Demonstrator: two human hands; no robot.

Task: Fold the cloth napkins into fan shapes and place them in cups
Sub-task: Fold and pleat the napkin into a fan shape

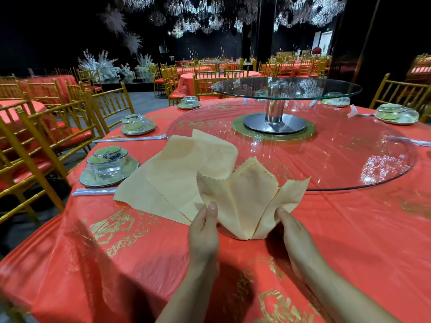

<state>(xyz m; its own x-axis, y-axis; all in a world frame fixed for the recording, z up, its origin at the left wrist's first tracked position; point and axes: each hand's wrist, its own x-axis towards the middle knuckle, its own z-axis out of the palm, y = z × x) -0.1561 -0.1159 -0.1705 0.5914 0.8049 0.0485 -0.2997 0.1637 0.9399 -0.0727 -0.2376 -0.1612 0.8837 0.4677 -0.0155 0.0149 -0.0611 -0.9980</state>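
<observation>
The main risk we see is the napkin (247, 201) springing open; its folds are broad and loose, three scalloped points splay upward, and only the gathered base near the counter (140, 264) holds the shape; if either grip eases before that base is squeezed narrow, we judge the pleats would flop flat and the fan would need redoing. A second risk is the slick plastic cover on the counter; the base could skid as we press the sides inward. The third concerns the cup; the nearest wrapped cup (108, 165) sits well to the left under film, inside its bowl and plate, so carrying the fan there one-handed while unwrapping could let it unfurl. The spare napkins (177, 164) lie flat just behind and left, partly over the rim of the glass disc (326, 155); a careless sweep could drag them.

The left hand (204, 231) is closed on the napkin's left panel, thumb laid upright on the front of the cloth; its fingers are hidden behind, so we read a pinch. The right hand (293, 231) grips the right fold low down, thumb tucked against the crease, fingers out of sight beneath it. The two hands stand apart, one on each flank, with the napkin upright between them; whether its tip touches the counter we cannot tell.
</observation>
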